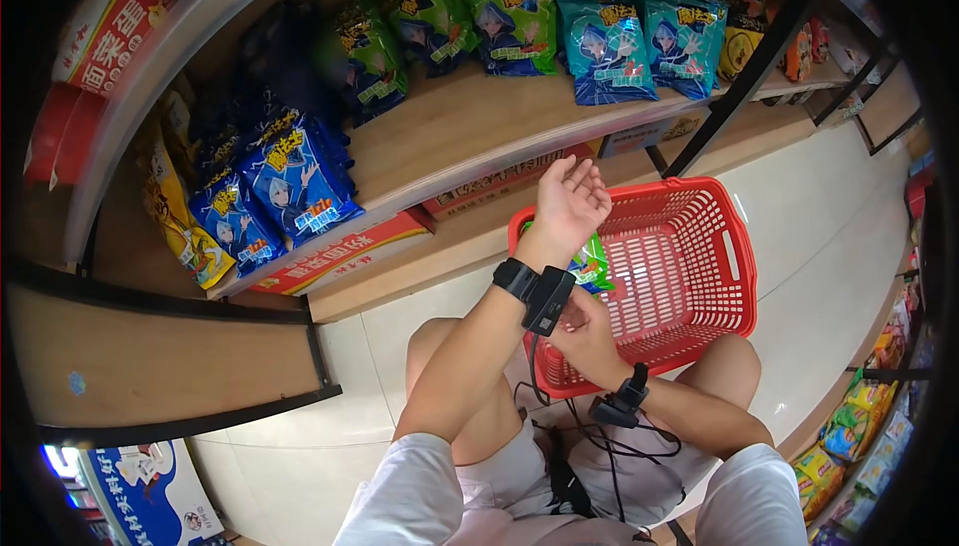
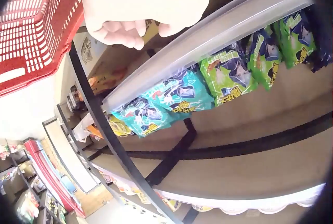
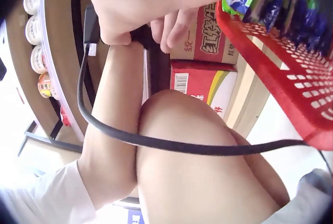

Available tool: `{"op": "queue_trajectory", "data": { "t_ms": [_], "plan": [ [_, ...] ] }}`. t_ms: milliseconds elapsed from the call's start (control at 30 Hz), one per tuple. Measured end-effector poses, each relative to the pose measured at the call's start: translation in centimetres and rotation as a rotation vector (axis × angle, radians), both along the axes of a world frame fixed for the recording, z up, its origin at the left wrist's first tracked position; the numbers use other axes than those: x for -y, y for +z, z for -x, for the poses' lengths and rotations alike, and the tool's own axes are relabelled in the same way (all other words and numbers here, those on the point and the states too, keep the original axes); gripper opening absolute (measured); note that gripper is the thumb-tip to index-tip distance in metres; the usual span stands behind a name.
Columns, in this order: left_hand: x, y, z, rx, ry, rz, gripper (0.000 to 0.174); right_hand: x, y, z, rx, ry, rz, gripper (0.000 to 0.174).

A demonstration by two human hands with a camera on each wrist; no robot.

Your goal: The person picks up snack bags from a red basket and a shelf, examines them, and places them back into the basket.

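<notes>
Seen from the head, the right hand [image 1: 587, 336] at 4 o'clock bends its fingers by the black wrist device [image 1: 548, 301] — whether gripping, I cannot tell. The left hand [image 1: 572, 208], at 2, lies palm up, fingers loosely curved, holding nothing. The red basket [image 1: 654, 291] at 3 contains a green packet [image 1: 594, 266] — beyond, shelved teal bags [image 1: 607, 51] at 1.

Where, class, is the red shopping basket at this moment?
In the head view, the red shopping basket is right of centre on the tiled floor, beside the snack shelf, with the left hand over its upper-left corner.
</notes>
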State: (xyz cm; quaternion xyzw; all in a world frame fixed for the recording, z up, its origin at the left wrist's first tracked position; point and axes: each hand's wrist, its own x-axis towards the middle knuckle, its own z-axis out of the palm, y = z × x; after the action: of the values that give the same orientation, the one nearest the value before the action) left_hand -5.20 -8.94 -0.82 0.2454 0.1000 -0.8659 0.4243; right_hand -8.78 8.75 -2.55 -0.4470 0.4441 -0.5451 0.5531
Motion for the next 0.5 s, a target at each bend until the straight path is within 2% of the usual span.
{"op": "queue_trajectory", "data": {
  "t_ms": [100, 300, 400, 500],
  "plan": [
    [0.0, 0.2, -0.3, -0.002, -0.009, -0.008, 0.022, 0.6, -0.4, 0.3, -0.174, -0.031, 0.145, 0.029],
    [0.0, 0.4, -0.8, -0.045, 0.011, -0.042, 0.015, 1.1, 1.4, 0.4, -0.406, -0.027, 0.260, 0.030],
    [-0.1, 1.1, -1.3, -0.062, 0.029, -0.053, 0.014, 1.0, 1.9, 0.4, -0.495, -0.020, 0.321, 0.030],
    [-0.1, 1.3, -1.8, -0.078, 0.043, -0.041, 0.015, 1.2, 1.4, 0.3, -0.456, -0.008, 0.317, 0.031]
  ]
}}
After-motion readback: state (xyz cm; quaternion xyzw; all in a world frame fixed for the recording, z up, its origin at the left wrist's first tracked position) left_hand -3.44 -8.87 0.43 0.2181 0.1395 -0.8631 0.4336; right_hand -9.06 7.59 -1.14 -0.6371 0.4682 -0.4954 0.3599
